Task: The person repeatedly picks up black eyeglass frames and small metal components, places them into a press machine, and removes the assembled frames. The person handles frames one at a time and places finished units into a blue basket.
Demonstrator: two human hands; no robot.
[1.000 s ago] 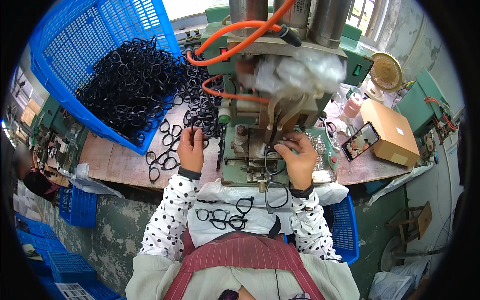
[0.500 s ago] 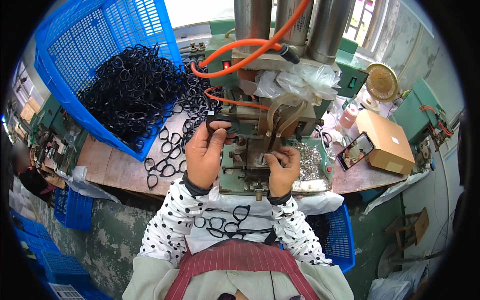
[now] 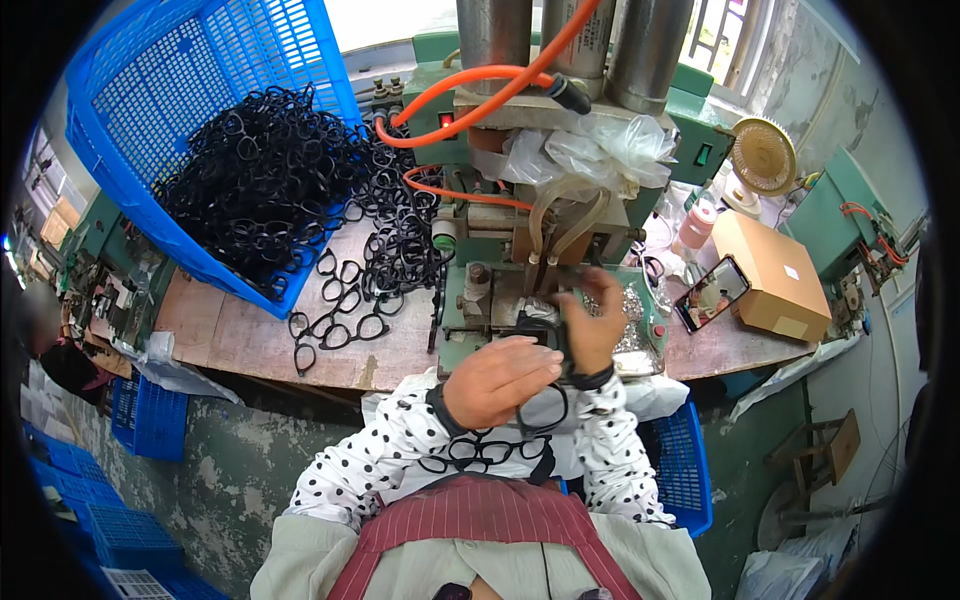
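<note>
A large blue plastic basket with slatted walls leans tilted on the worktable, holding a tangled heap of black eyeglass frames; more of these frames lie loose on the table just beside its lower edge. Beside the person's right forearm stands a smaller blue plastic crate; dark contents show inside, too shaded to make out; other blue plastic crates stand on the floor to the left. A brown cardboard box sits on the table at the right, a phone leaning near it; a pile of small shiny metal parts lies at the right of the green metal machine.

A black plastic eyeglass frame is at the front of the machine, partly hidden behind the left hand; one lens rim shows below that hand's fingertips. The left fingers lie straight and close together; whether they grip the frame I cannot tell; the right hand, blurred, is just beside the frame, its hold also unclear.

Half a second ago the left hand held a black frame up at the machine's left side; it has since come across to the front; the right hand, then pinched near the machine's tip, has shifted slightly to the right; the big heap looks unchanged.
</note>
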